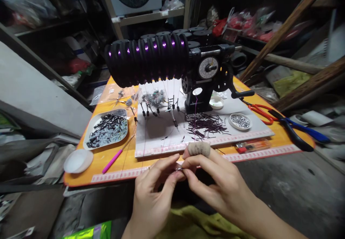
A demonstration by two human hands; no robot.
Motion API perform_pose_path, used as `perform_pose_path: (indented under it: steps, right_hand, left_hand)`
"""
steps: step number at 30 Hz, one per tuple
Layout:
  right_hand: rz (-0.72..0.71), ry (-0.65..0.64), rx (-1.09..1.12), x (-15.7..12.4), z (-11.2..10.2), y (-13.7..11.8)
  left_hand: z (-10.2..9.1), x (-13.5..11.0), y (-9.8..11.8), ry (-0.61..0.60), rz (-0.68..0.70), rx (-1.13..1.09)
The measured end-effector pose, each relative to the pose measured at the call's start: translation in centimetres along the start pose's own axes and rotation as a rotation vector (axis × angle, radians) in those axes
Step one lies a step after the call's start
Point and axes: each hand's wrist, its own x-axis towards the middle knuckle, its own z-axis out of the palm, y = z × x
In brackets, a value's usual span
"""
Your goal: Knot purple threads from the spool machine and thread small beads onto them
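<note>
My left hand (152, 192) and my right hand (212, 181) meet just below the near edge of the orange table (107, 160). Both pinch a tiny metal piece (178, 168) between their fingertips; a thin thread seems to run up from it. A beige bandage (198, 148) wraps my right index finger. Behind them stands a black winding machine (205, 77) with a dial and crank, carrying a row of black spools (148, 61) wound with purple thread. A pile of short dark purple pieces (206, 126) lies on the white board (161, 131).
A tray of small black tubes (106, 129) and a white lid (78, 160) sit at left, with a pink-handled needle tool (115, 156). A round dish of silver bits (240, 121), red scissors (260, 111), blue-handled pliers (299, 131) and an orange lighter (252, 146) lie at right. Cluttered shelves surround the table.
</note>
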Motion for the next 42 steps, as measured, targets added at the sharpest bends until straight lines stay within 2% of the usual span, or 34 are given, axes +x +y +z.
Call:
perform_pose_path:
  steps: [5, 8, 10, 11, 13, 14, 16, 18, 21, 24, 27, 30, 33, 42]
  right_hand:
    - [-0.096, 0.006, -0.136, -0.1, 0.0, -0.5]
    - [-0.089, 0.03, -0.152, -0.2, 0.2, -0.2]
    - [-0.072, 0.055, -0.157, -0.3, 0.3, 0.1]
    - [-0.069, 0.065, -0.158, -0.4, 0.3, 0.2]
    - [-0.077, 0.076, -0.155, -0.5, 0.3, 0.2]
    - [-0.085, 0.081, -0.158, -0.6, 0.2, 0.2]
    - [-0.109, 0.094, -0.189, -0.7, 0.1, 0.0]
    - [-0.141, 0.096, -0.237, -0.9, 0.1, -0.1]
    - [-0.181, 0.091, -0.289, -1.2, 0.2, -0.1]
    - [-0.186, 0.083, -0.274, -1.5, 0.4, 0.1]
    - [-0.191, 0.084, -0.225, -1.5, 0.4, 0.3]
    - [-0.205, 0.098, -0.204, -1.3, 0.2, 0.3]
    - [-0.195, 0.114, -0.226, -1.4, 0.3, 0.3]
    - [-0.177, 0.109, -0.264, -1.8, 0.6, 0.1]
  left_hand:
    - [-0.4, 0.3, 0.3, -0.032, 0.073, 0.054]
    - [-0.6, 0.0, 0.5, 0.095, 0.13, 0.053]
    - [-0.6, -0.5, 0.8, 0.165, 0.104, -0.111]
    - [-0.6, -0.7, 0.9, 0.153, 0.068, -0.235]
    - [-0.7, -1.1, 1.0, 0.052, -0.021, -0.437]
    - [-0.8, -1.2, 1.0, 0.011, -0.053, -0.452]
    - [-1.2, -1.3, 0.8, -0.004, -0.039, -0.27]
    - [-1.9, -1.3, 0.4, 0.014, 0.104, 0.062]
    - [-2.9, -1.1, 0.0, -0.008, 0.428, 0.451]
    - [-3.6, -0.8, -0.1, -0.11, 0.719, 0.65]
    - [-3.4, -0.4, -0.2, -0.106, 0.867, 0.699]
    - [-2.3, -0.2, -0.4, 0.005, 0.878, 0.612]
    - [-1.2, -0.2, -0.3, 0.05, 0.852, 0.508]
    - [-0.6, -0.8, -1.0, 0.006, 0.706, 0.33]
